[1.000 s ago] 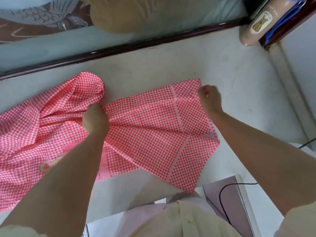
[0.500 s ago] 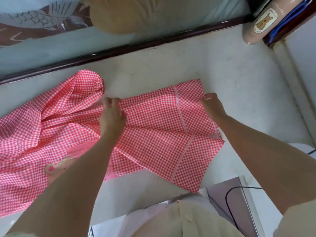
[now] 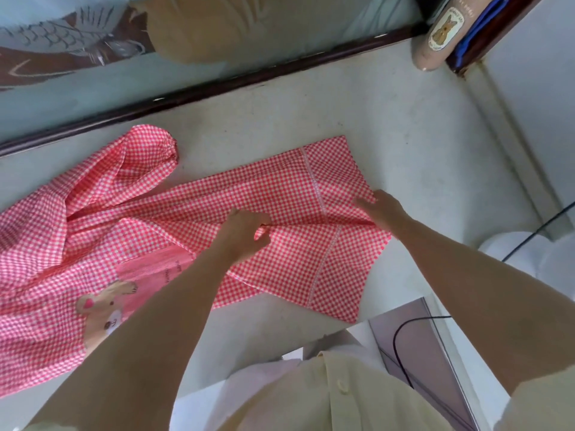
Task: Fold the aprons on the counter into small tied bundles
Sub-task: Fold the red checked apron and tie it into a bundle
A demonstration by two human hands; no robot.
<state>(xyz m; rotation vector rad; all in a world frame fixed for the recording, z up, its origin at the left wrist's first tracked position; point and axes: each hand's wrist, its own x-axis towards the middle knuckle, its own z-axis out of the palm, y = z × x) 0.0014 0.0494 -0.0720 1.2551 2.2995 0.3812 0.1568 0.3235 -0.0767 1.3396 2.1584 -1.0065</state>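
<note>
Red-checked apron (image 3: 295,194) spread on the counter (image 3: 311,113) under both hands: left hand (image 3: 245,234) pinches a fold mid-cloth, right hand (image 3: 384,209) presses flat-fingered at its edge.

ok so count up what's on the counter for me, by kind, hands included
red checked apron: 1, as far as the folds show
tan bottle with a dog label, in the far corner: 1
hands on the apron: 2, left hand and right hand
total: 4
</note>
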